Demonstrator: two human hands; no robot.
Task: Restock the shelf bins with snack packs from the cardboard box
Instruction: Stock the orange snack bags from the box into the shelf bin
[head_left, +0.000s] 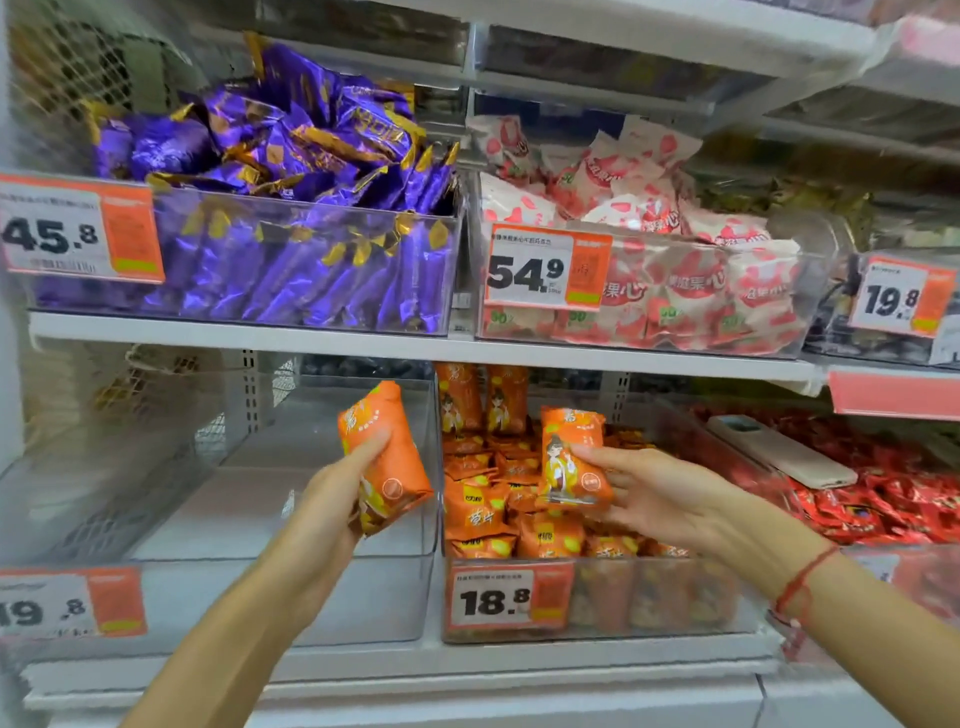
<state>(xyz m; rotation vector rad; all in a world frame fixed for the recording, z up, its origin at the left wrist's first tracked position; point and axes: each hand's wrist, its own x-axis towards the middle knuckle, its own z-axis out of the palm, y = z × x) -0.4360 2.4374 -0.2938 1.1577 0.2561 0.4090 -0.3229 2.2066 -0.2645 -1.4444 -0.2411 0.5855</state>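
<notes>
While both hands — left (332, 499), right (660, 493) — hold orange packs, left bin (311, 597) gapes.

An orange snack pack (387, 457) is tilting over the clear bin (363, 597) at seven o'clock on the lower shelf, its top leaning toward one o'clock. A second orange pack (571, 457), printed with a cartoon figure, is standing nearly upright above the neighbouring bin (675, 603) at five o'clock. That bin is holding a loose heap of matching orange packs (483, 509), with two more (480, 397) standing at its back.
</notes>
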